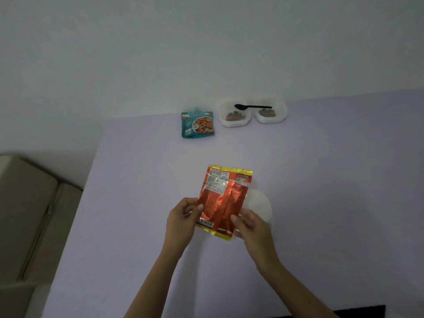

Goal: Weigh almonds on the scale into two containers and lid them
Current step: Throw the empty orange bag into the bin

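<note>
Far left, a cardboard box (27, 214) sits beside the lilac bench (128, 226). Moving in, a teal almond pouch (197, 123) stands at the back edge against the wall, untouched for now.

Centre stage: the left hand (181, 220) pinches the left edge of an orange foil packet (223, 200), thumb on top and fingers (199, 207) curled behind. The packet is held up off the bench, printed back towards the camera, with its contents out of sight. The right hand (252, 226) grips its lower right corner, fingers narrow on the foil. It looks like a grip for tearing or opening, but that's only a guess.

Under the packet, a white round object (260, 204) lies on the bench. It could be the scale or a lid; too pale to tell.

At the back right, the first container (234, 114) and second container (270, 111) sit touching side by side. Each shows a small brown heap, almonds (233, 116) by the look of them, and a black spoon (252, 107) lies across both rims.

So both tubs seem partly filled, but neither has a lid on. Weighing may not be finished, and lidding certainly isn't.
</note>
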